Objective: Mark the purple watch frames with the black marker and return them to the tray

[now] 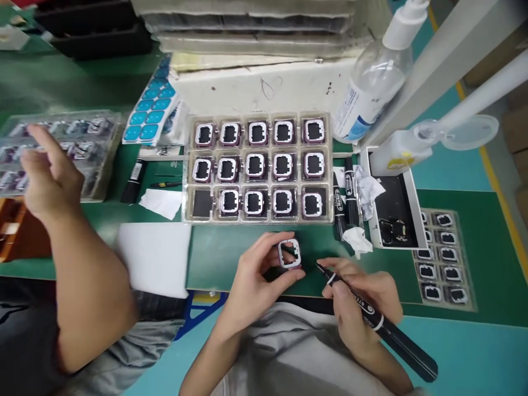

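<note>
My left hand (pixel 259 275) pinches a small square frame (pixel 289 254) with a white face and purplish sides, held up above the green table's front edge. In my right hand (pixel 363 302) is a black marker (pixel 402 344), uncapped, its tip pointing up and left toward the frame without touching it. Beyond both hands lies a clear plastic tray (pixel 258 219) with three rows of similar frames. The front-left pocket of that tray (pixel 202 203) has no frame in it.
A co-worker's arm (pixel 78 264) reaches over another tray (pixel 101 187) at the left. White cloth (pixel 154 258) lies near the table's edge. Markers (pixel 350 192), crumpled tissue (pixel 358 241), a white box (pixel 418 220), a pump bottle (pixel 371 88) and another tray (pixel 470 291) stand right.
</note>
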A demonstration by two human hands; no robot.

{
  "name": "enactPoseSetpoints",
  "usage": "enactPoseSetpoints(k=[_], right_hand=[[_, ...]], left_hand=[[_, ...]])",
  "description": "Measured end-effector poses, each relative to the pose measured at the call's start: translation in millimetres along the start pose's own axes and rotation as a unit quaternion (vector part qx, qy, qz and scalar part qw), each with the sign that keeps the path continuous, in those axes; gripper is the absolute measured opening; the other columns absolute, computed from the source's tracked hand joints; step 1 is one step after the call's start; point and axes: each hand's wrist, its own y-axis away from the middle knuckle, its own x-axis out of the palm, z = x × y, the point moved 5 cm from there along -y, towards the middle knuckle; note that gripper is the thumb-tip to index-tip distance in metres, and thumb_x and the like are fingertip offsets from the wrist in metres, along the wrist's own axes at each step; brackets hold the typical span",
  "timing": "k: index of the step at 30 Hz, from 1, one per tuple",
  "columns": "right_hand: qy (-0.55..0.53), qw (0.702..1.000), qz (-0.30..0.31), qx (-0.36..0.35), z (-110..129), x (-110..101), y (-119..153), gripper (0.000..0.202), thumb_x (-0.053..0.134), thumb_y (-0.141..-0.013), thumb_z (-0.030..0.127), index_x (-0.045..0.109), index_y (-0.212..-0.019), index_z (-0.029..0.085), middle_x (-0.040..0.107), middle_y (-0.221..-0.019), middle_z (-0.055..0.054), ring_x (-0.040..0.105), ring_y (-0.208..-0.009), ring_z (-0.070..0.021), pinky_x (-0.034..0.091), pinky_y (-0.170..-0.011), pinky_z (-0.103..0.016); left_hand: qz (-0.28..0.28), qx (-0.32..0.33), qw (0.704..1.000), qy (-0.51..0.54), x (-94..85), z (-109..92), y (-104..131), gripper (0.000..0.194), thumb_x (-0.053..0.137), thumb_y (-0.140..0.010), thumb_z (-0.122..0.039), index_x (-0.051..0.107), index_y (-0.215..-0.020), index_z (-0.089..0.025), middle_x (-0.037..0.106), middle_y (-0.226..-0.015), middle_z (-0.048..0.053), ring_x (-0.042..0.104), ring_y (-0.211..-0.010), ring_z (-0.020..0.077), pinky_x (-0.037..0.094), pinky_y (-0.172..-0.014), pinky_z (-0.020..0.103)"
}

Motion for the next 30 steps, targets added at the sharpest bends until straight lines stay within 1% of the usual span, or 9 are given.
enactPoseSetpoints(k=[1,3,5,8,11,14,17,25,30], right_hand=[[-0.005,1.000,0.018,-0.001,3,4,-4,0.023,0.067,-0.105,0.012,0.063,-0.113,0.032,0.068,-0.075,0.006,0.066,-0.063,-0.0196,0.072,-0.098,-0.060],[0.012,0.999,0.042,-0.011,9,13,-13,0.024,0.068,-0.102,0.007,0.064,-0.108,0.029,0.066,-0.074,0.007,0.066,-0.062,-0.0175,0.072,-0.103,-0.061],[0.032,0.997,0.055,-0.043,16,21,-20,0.025,0.071,-0.098,0.002,0.065,-0.104,0.026,0.065,-0.073,0.007,0.065,-0.059,-0.0151,0.073,-0.105,-0.059],[0.053,0.993,0.049,-0.093,23,28,-26,0.030,0.072,-0.093,-0.004,0.068,-0.104,0.023,0.065,-0.075,0.007,0.064,-0.058,-0.0135,0.076,-0.100,-0.054],[0.081,0.989,0.042,-0.116,25,31,-27,0.034,0.072,-0.090,-0.008,0.069,-0.106,0.022,0.064,-0.077,0.006,0.064,-0.059,-0.0138,0.078,-0.094,-0.051],[0.102,0.986,0.051,-0.122,24,32,-25,0.038,0.072,-0.089,-0.010,0.068,-0.109,0.023,0.066,-0.079,0.006,0.065,-0.061,-0.0140,0.078,-0.092,-0.049],[0.103,0.986,0.041,-0.125,23,31,-24,0.038,0.072,-0.089,-0.010,0.069,-0.109,0.022,0.067,-0.079,0.005,0.063,-0.061,-0.0135,0.078,-0.089,-0.049],[0.099,0.986,0.040,-0.125,21,31,-23,0.038,0.071,-0.089,-0.010,0.068,-0.109,0.022,0.064,-0.078,0.006,0.062,-0.061,-0.0130,0.079,-0.086,-0.050],[0.099,0.987,0.027,-0.122,21,30,-23,0.036,0.072,-0.089,-0.009,0.068,-0.107,0.021,0.063,-0.079,0.006,0.061,-0.062,-0.0130,0.079,-0.087,-0.051]], left_hand=[[0.006,0.009,1.000,-0.012,-0.4,0,-1,0.045,0.093,-0.096,-0.030,0.077,-0.138,-0.036,0.075,-0.119,0.007,0.081,-0.096,0.0240,0.072,-0.086,0.036],[0.017,0.026,0.999,-0.044,-2.2,-1,0,0.041,0.087,-0.100,-0.026,0.076,-0.138,-0.033,0.076,-0.119,0.008,0.081,-0.098,0.0239,0.071,-0.089,0.036],[0.018,0.034,0.997,-0.070,-3.4,-1,2,0.038,0.083,-0.103,-0.022,0.075,-0.139,-0.030,0.079,-0.122,0.008,0.082,-0.102,0.0233,0.070,-0.092,0.034],[0.007,0.029,0.996,-0.083,-3.5,0,5,0.041,0.083,-0.101,-0.016,0.073,-0.138,-0.030,0.083,-0.125,0.006,0.084,-0.107,0.0218,0.070,-0.094,0.029],[0.001,0.040,0.994,-0.105,-2.4,-1,7,0.043,0.085,-0.099,-0.015,0.074,-0.137,-0.032,0.085,-0.126,0.002,0.086,-0.106,0.0200,0.070,-0.093,0.026],[-0.005,0.066,0.990,-0.125,-1.9,-3,9,0.045,0.085,-0.099,-0.014,0.074,-0.138,-0.034,0.087,-0.124,-0.001,0.086,-0.103,0.0177,0.070,-0.093,0.024],[-0.014,0.078,0.987,-0.137,-1.5,-4,10,0.045,0.085,-0.099,-0.012,0.074,-0.137,-0.034,0.087,-0.126,-0.001,0.087,-0.106,0.0179,0.070,-0.094,0.023],[-0.027,0.077,0.986,-0.149,-0.5,-3,12,0.048,0.086,-0.097,-0.011,0.075,-0.138,-0.035,0.088,-0.127,-0.002,0.088,-0.107,0.0183,0.070,-0.095,0.022],[-0.028,0.078,0.984,-0.161,-0.9,-3,12,0.048,0.086,-0.097,-0.011,0.075,-0.138,-0.034,0.088,-0.124,-0.002,0.088,-0.103,0.0182,0.070,-0.092,0.023]])
